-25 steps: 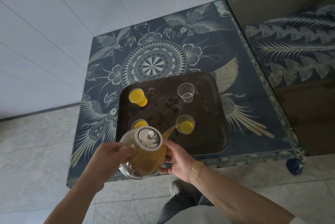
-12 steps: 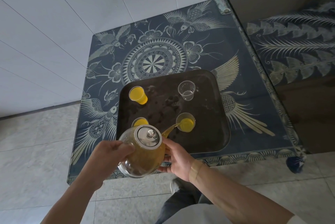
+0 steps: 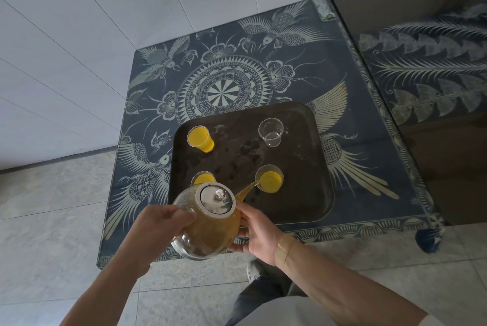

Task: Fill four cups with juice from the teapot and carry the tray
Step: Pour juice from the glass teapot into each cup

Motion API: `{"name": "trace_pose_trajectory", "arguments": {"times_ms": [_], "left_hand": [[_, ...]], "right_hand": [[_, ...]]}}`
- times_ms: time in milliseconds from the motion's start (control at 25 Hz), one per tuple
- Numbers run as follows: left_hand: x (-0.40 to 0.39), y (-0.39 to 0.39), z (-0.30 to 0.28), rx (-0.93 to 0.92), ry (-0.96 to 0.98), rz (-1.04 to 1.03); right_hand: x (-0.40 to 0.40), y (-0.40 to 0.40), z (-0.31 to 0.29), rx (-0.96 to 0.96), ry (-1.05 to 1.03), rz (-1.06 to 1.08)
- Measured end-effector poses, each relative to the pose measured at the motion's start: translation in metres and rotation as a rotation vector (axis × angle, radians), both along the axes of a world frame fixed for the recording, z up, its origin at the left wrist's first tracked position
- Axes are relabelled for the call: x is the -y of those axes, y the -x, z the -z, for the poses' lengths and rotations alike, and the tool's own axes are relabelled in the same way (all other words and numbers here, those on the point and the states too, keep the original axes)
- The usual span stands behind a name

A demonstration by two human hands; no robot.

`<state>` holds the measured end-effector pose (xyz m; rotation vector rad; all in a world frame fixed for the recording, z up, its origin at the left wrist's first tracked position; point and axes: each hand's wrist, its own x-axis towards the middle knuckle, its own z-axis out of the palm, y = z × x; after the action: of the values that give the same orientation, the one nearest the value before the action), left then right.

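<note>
A glass teapot [image 3: 208, 230] with a metal lid, half full of orange juice, is tilted over the dark tray [image 3: 313, 207]. My left hand [image 3: 155, 230] grips its handle side and my right hand [image 3: 259, 233] supports its body. Juice streams from the spout into the near right cup [image 3: 270, 180], which is mostly full. The far left cup [image 3: 200, 138] is full. The near left cup [image 3: 203, 178] holds juice and is partly hidden behind the teapot. The far right cup [image 3: 271, 131] is clear and holds no juice.
The tray sits on a low blue patterned table [image 3: 224, 83] against a white tiled wall. A dark cabinet [image 3: 434, 67] with a glossy top stands to the right. Grey floor tiles lie in front, with my shoe [image 3: 254, 271] below the table edge.
The juice level in the near right cup has risen a little. Both hands and the teapot hold nearly the same tilted pose.
</note>
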<state>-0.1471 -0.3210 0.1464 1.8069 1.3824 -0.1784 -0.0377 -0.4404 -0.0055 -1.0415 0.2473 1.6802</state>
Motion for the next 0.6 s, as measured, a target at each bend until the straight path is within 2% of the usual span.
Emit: {"name": "trace_pose_trajectory", "arguments": {"times_ms": [600], "left_hand": [[0.0003,0.0004,-0.0010,-0.004,-0.032,-0.005]], "right_hand": [[0.0018,-0.0006,-0.0025,-0.005,-0.009,-0.003]]}}
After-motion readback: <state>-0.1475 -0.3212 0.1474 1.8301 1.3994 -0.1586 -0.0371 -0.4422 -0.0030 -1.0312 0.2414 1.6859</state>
